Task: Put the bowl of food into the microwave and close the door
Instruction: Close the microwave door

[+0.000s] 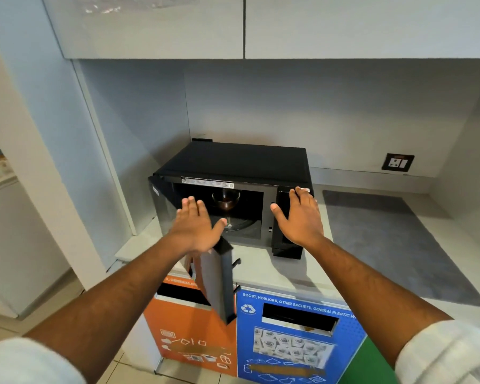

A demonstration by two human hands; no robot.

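Bowl [226, 200] of food sits inside the microwave [233, 189] cavity at the centre of the frame, apparently on the turntable, well back from the opening, so the placing step looks done and only the door [216, 284] remains. The door hangs wide open, swung out toward the camera from its hinge on the cavity's left side; its free edge points down toward the lower middle of the frame, over the orange bin [194, 328] and beside the blue bin [297, 336].

Left hand [196, 227] is spread open, palm down, with nothing in it, just above the door's upper edge and clearly the nearer hand to it; whether it touches the door I cannot tell. Right hand [299, 217] is also open and empty, fingers resting at the top of the control panel, right of centre, seemingly steadying the oven. Closing should mean pushing the door's free edge rightward toward the panel.
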